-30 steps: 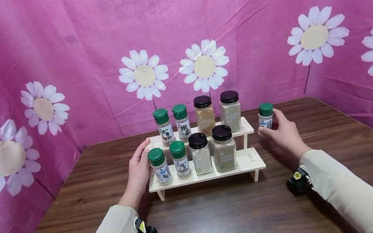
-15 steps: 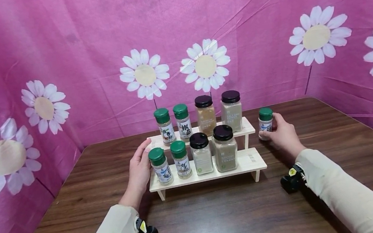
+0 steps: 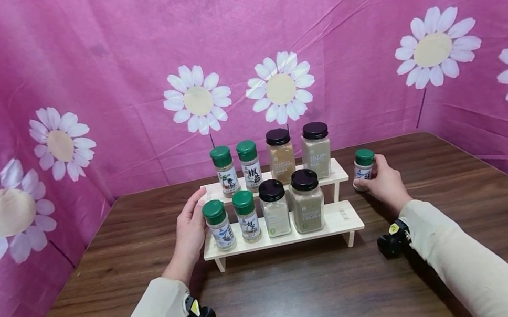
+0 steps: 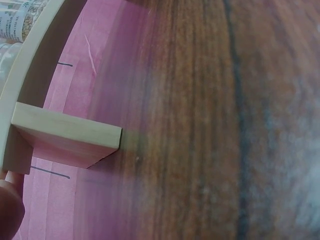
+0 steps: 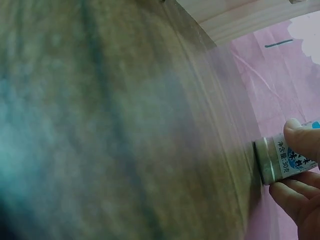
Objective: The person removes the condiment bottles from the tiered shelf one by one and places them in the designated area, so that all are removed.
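Observation:
My right hand (image 3: 384,183) grips a small spice jar (image 3: 363,168) with a green cap, right of the rack. In the right wrist view, thumb and fingers surround its labelled body, and the jar's base (image 5: 265,162) appears to meet the tabletop. My left hand (image 3: 189,240) lies along the left end of the two-tier wooden rack (image 3: 344,215), fingers extended and touching it. Two green-capped jars (image 3: 223,173) and two black-capped jars (image 3: 316,152) stand on the upper tier. The lower tier bears two more green-capped jars (image 3: 247,217) and two black-capped jars (image 3: 307,202).
The rack stands on a dark brown wooden table (image 3: 299,295). A pink curtain (image 3: 128,63) printed with white daisies hangs behind the table and at both sides. On the lower tier, bare wood shows right of the last jar.
My right hand has lowered the green-capped spice jar toward the tabletop, and the right forearm has shifted slightly left. The left hand stays at the rack's end.

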`<action>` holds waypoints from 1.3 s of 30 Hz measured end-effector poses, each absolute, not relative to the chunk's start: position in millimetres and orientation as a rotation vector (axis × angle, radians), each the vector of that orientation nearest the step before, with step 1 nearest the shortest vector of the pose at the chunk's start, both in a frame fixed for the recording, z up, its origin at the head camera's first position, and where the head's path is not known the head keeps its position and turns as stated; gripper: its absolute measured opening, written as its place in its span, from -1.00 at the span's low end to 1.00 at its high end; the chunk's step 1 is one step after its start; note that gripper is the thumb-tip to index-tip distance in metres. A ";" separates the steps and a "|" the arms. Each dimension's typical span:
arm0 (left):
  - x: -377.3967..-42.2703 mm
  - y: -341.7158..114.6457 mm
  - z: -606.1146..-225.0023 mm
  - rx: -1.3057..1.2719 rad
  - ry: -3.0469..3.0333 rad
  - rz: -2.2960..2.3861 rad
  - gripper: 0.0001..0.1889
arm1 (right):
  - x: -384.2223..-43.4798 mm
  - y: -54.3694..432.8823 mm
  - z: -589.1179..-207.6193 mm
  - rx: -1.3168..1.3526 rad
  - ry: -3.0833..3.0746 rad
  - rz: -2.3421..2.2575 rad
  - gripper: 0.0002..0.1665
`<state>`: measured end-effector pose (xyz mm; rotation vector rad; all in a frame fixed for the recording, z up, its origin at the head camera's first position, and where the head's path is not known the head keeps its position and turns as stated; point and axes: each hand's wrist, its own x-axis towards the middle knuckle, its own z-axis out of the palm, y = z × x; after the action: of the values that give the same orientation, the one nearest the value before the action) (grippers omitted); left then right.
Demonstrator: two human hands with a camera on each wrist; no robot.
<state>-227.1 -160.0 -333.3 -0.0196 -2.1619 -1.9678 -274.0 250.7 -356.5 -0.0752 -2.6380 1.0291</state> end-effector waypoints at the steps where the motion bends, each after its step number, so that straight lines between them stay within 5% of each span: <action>1: -227.3 -160.2 -333.3 -0.019 -2.161 -1.965 -0.59 | -274.1 250.4 -356.1 -0.078 -2.641 1.030 -0.25; 20: -227.8 -160.0 -333.6 -0.029 -2.177 -1.920 -0.60 | -260.9 251.3 -316.5 -0.083 -2.542 1.225 0.02; 39: -226.5 -159.9 -333.4 -0.014 -2.178 -1.914 -0.60 | -204.2 221.9 -265.0 0.238 -2.358 1.260 -0.16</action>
<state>-226.5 -159.9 -333.4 -0.0137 -2.1779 -1.9136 -204.2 221.9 -265.0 0.2378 -2.3581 1.2599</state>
